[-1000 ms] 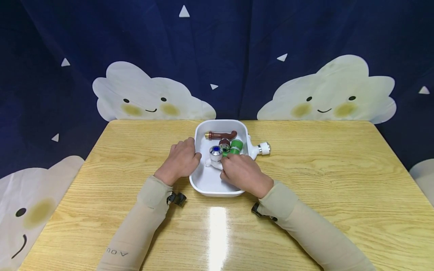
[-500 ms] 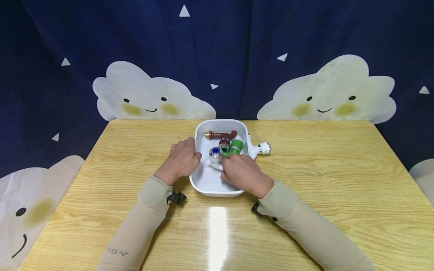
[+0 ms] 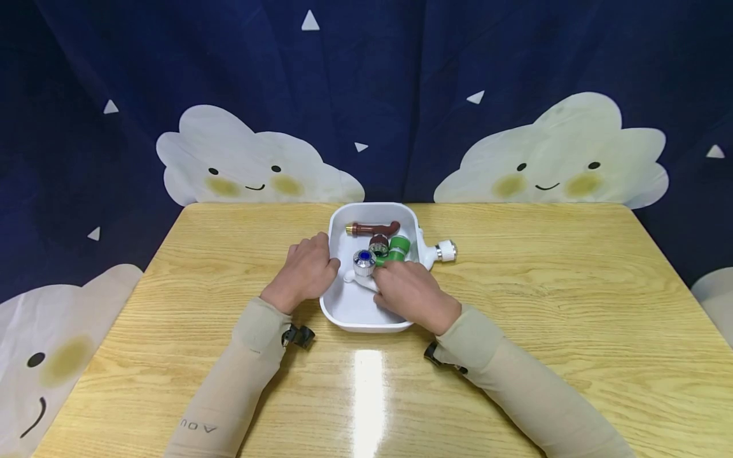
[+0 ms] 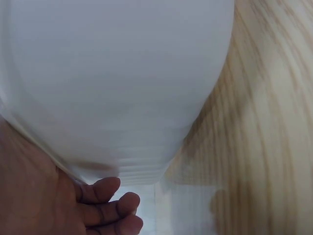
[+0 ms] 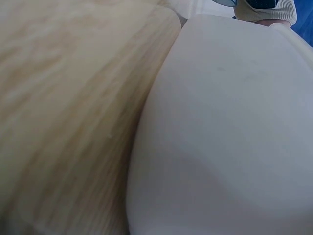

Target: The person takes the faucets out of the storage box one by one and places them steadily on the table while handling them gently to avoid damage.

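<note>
dark blue cloth (image 3: pixel 389 76), printed with white clouds (image 3: pixel 544 152) and small triangles, forms the background. below it is a wood-grain table (image 3: pixel 572 318), with a streak of glare on its near part. two arms in pale sleeves (image 3: pixel 527 385) reach over it, each wearing a black wrist mount (image 3: pixel 300 336).

white tray (image 3: pixel 352 308): sits upright at the far middle of the table, holding several tap parts.

left hand (image 3: pixel 303 270): closed over the tray's left rim, thumb at the inner side and bent fingers outside, per the left wrist view. it grips the tray only.

right hand (image 3: pixel 412 289): inside the tray, fingers curled down on the blue-capped tap (image 3: pixel 364 261). the contact is hidden beneath the hand; it is judged to have hold of the tap's body. the right wrist view shows the tray's outer wall, not the fingers.

white tap (image 3: pixel 435 252): outside, just beside the tray's right wall; whether it touches cannot be told.

brown tap (image 3: pixel 372 229): lies crosswise at the tray's far end. near it are a green fitting (image 3: pixel 399 245) and a brown knob (image 3: pixel 378 244).

progress, as judged: the blue-capped tap, green fitting and brown pieces are in the tray; the white tap is not. handling of the blue-capped tap appears unfinished. how much remains cannot be established.
</note>
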`<act>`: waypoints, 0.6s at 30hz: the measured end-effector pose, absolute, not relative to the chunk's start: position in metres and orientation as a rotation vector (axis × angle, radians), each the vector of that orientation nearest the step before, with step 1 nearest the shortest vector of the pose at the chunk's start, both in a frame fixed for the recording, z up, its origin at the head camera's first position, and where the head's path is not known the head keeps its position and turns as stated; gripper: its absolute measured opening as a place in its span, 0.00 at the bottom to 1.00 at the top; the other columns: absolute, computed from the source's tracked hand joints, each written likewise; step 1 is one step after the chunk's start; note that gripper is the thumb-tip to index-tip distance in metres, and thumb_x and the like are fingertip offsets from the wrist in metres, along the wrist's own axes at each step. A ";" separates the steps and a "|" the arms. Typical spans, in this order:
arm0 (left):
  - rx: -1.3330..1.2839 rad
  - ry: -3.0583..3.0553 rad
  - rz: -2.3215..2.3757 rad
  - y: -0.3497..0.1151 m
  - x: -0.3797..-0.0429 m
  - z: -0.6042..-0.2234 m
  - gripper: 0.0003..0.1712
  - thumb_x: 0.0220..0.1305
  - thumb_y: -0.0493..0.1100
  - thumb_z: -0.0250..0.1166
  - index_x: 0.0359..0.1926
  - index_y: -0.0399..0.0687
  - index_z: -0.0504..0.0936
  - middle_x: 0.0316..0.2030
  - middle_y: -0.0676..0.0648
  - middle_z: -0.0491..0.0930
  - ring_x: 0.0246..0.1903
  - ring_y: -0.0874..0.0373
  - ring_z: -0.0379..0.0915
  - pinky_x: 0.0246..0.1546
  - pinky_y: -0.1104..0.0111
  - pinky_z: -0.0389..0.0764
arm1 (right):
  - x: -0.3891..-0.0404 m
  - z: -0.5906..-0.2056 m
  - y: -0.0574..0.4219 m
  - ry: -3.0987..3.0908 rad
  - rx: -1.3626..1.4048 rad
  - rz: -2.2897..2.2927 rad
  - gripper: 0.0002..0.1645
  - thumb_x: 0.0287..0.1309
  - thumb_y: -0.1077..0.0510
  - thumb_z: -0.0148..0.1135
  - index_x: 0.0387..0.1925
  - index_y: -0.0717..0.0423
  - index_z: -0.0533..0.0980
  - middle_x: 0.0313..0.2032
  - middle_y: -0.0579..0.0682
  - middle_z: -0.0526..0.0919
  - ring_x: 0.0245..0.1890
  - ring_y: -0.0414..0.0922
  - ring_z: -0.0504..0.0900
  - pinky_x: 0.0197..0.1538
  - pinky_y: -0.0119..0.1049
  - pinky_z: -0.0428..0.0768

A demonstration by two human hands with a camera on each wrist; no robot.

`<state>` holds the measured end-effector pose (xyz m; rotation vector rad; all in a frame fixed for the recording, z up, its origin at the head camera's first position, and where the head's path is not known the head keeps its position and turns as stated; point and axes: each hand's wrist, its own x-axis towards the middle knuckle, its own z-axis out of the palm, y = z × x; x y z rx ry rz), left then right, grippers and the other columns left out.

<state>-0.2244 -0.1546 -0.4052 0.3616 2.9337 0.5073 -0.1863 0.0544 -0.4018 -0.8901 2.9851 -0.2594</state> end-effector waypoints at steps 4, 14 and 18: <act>0.361 2.928 0.516 -0.155 -0.225 -0.406 0.18 0.74 0.47 0.48 0.52 0.36 0.70 0.38 0.41 0.73 0.43 0.44 0.71 0.53 0.51 0.69 | -0.186 -0.401 0.055 2.987 -0.885 -0.267 0.13 0.56 0.54 0.76 0.36 0.60 0.84 0.30 0.54 0.87 0.24 0.47 0.81 0.27 0.44 0.80; 0.359 2.928 0.501 -0.154 -0.224 -0.405 0.19 0.74 0.47 0.48 0.53 0.36 0.70 0.38 0.41 0.73 0.43 0.44 0.70 0.53 0.52 0.69 | -0.185 -0.401 0.055 3.005 -0.887 -0.261 0.12 0.57 0.54 0.75 0.37 0.59 0.85 0.32 0.54 0.88 0.26 0.50 0.84 0.29 0.46 0.82; 0.354 2.928 0.497 -0.154 -0.224 -0.405 0.19 0.73 0.47 0.48 0.52 0.36 0.70 0.38 0.41 0.73 0.43 0.44 0.70 0.53 0.51 0.69 | -0.186 -0.402 0.055 3.012 -0.900 -0.274 0.09 0.57 0.56 0.74 0.35 0.58 0.84 0.30 0.54 0.87 0.24 0.49 0.82 0.28 0.44 0.81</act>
